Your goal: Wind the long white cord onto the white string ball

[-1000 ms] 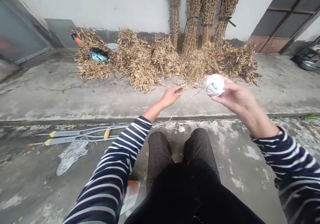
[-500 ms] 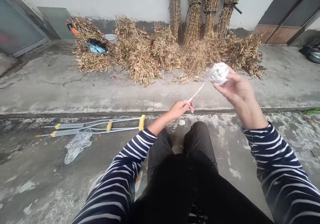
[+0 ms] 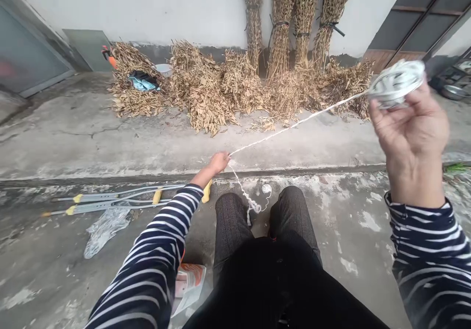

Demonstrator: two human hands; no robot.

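Raised at the right, my right hand (image 3: 414, 123) grips a ball of white cord (image 3: 397, 83), blurred by motion. From the ball a white strand (image 3: 298, 123) runs taut down to the left. My left hand (image 3: 220, 162) is closed around that strand, above the step's edge. Below this hand the cord hangs toward my knees and meets a loose knotted tangle (image 3: 253, 205). A smaller white ball of cord (image 3: 266, 189) lies on the ground between my knees, with a thin strand leading from it.
Crutches with yellow pads (image 3: 157, 196) and a crumpled clear plastic bag (image 3: 106, 228) lie on the left. Dried plant stalks (image 3: 206, 88) are heaped along the wall, with tied bundles (image 3: 281, 25) upright behind. A printed packet (image 3: 189, 285) sits by my left thigh.
My right hand has moved right and up with the ball, and my left hand has moved left. The strand between them is much longer, and a hanging length with a tangle now shows.
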